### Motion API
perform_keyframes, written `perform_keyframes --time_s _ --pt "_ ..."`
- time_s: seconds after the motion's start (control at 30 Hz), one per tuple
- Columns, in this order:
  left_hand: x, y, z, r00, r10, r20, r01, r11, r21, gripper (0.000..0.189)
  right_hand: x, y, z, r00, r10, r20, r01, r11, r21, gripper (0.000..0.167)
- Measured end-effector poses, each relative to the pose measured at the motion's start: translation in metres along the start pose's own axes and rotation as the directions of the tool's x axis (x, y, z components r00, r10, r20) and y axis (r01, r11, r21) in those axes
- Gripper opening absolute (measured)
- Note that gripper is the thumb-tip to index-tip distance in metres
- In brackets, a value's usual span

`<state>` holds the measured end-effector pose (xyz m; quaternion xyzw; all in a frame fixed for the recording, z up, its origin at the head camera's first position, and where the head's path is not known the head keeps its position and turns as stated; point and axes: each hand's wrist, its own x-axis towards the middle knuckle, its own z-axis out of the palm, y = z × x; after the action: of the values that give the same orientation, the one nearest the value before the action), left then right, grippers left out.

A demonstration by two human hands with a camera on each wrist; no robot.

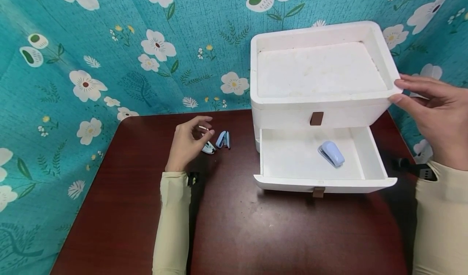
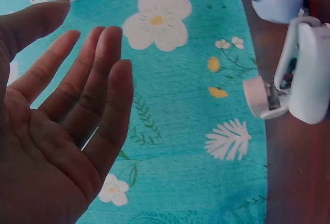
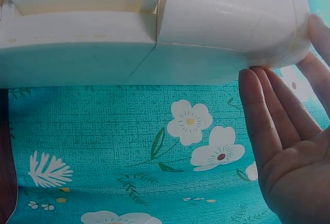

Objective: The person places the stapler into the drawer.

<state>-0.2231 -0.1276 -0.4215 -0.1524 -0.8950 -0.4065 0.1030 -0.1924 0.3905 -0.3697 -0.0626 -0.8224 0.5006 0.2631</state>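
Observation:
My left hand (image 1: 188, 142) hovers over the table beside two small staplers, its fingers loosely bent and holding nothing. A pale mint-white stapler (image 2: 309, 72) lies partly hidden behind that hand in the head view. Just right of it is a blue stapler (image 1: 223, 139). A white drawer box (image 1: 281, 116) stands on the right, its lower drawer (image 1: 289, 157) pulled out. Inside that drawer lies a periwinkle stapler (image 1: 331, 153). With thumb on one face and fingers along the side, my right hand (image 1: 433, 108) holds the upper right corner of the box.
The box has a shallow tray top (image 1: 318, 70) and brown pull tabs (image 1: 316, 118). Beneath everything is a dark red-brown table (image 1: 234, 226). Teal flowered cloth (image 1: 120, 47) hangs behind and beside the table.

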Motion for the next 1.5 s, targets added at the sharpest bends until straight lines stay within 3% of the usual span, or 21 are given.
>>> perform_keyframes --time_s 0.27,0.63,1.1,1.5 --pt "0.0 -0.011 0.0 0.999 -0.046 0.024 0.046 0.999 0.004 0.034 0.001 0.001 0.0 1.0 -0.003 0.005 0.003 1.0 -0.001 0.036" --pt "0.0 -0.021 -0.002 0.989 -0.149 0.027 0.146 0.985 0.096 0.033 0.0 0.0 0.0 1.0 0.006 -0.007 -0.006 1.0 0.003 0.036" --pt "0.001 -0.031 0.001 0.974 -0.221 0.05 0.211 0.966 0.149 0.039 0.0 0.001 0.001 0.999 -0.036 -0.004 0.036 0.999 0.021 0.035" --pt "-0.001 -0.044 0.005 0.935 -0.346 0.084 0.316 0.915 0.252 0.04 0.0 0.002 0.002 1.0 -0.031 -0.006 0.031 0.999 0.024 0.034"
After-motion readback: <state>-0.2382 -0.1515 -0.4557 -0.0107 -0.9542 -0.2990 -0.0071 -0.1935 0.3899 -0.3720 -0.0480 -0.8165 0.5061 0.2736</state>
